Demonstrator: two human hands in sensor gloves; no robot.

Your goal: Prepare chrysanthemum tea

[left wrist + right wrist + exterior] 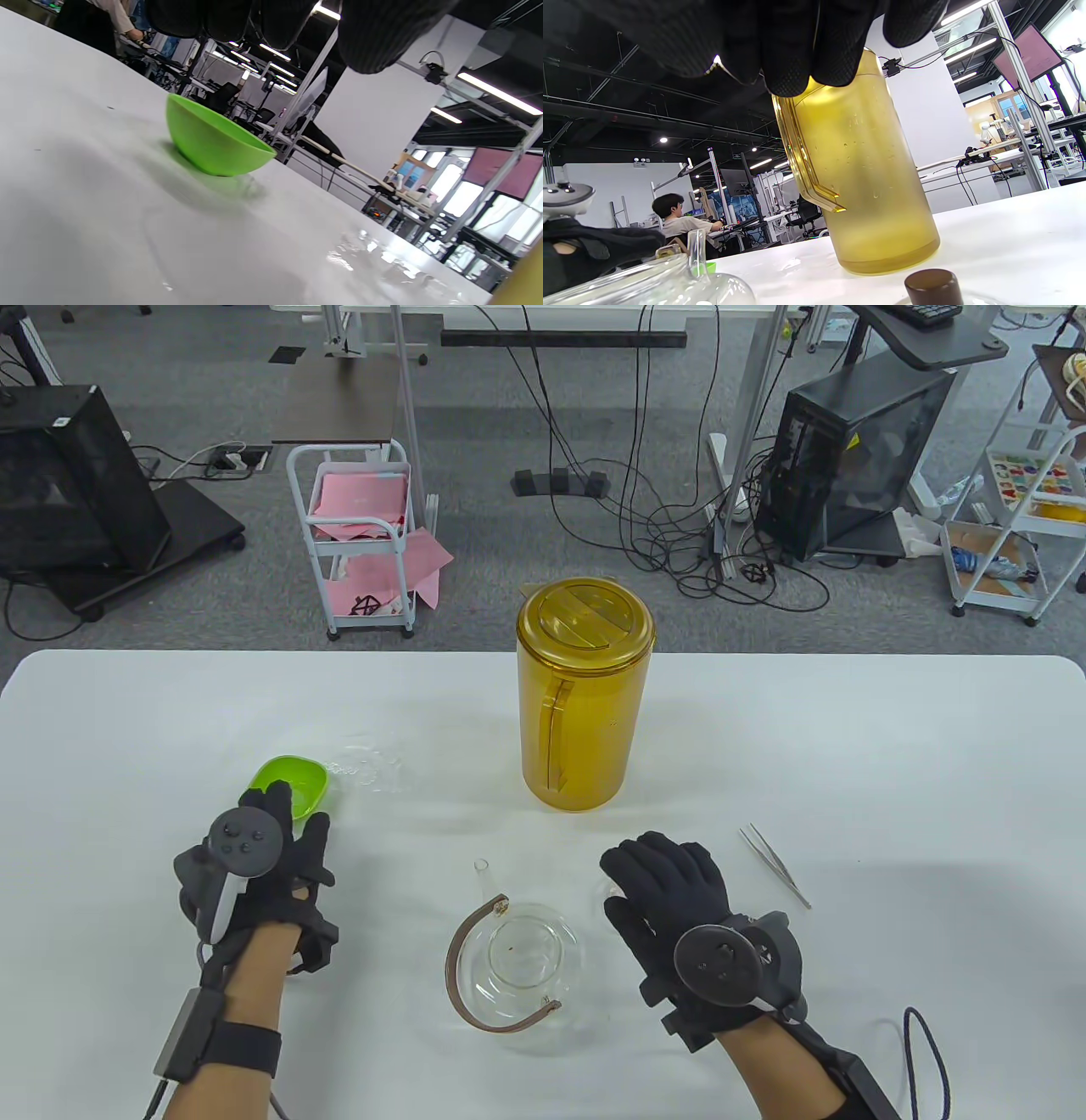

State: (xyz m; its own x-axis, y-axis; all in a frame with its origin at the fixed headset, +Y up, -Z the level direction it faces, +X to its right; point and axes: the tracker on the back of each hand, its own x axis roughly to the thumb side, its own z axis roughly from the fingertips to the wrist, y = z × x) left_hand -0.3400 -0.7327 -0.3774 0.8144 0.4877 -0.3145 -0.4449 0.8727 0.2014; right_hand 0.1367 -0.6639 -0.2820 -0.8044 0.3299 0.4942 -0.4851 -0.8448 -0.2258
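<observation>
A lidless glass teapot (517, 963) with a brown handle stands near the table's front, between my hands. Its glass lid with a brown knob (931, 286) lies to the teapot's right, under my right hand (653, 865). That hand hovers above the lid with relaxed fingers (789, 63) and holds nothing. A tall yellow pitcher (585, 712) with its lid on stands behind the teapot. My left hand (293, 814) lies flat just in front of a green bowl (293, 782), fingers straight and apart from the bowl (216, 144). The bowl's contents are hidden.
Metal tweezers (774, 865) lie to the right of my right hand. A shiny wet-looking patch (369, 763) sits beside the bowl. The white table (891, 746) ends just behind the pitcher. Carts and cables stand on the floor beyond.
</observation>
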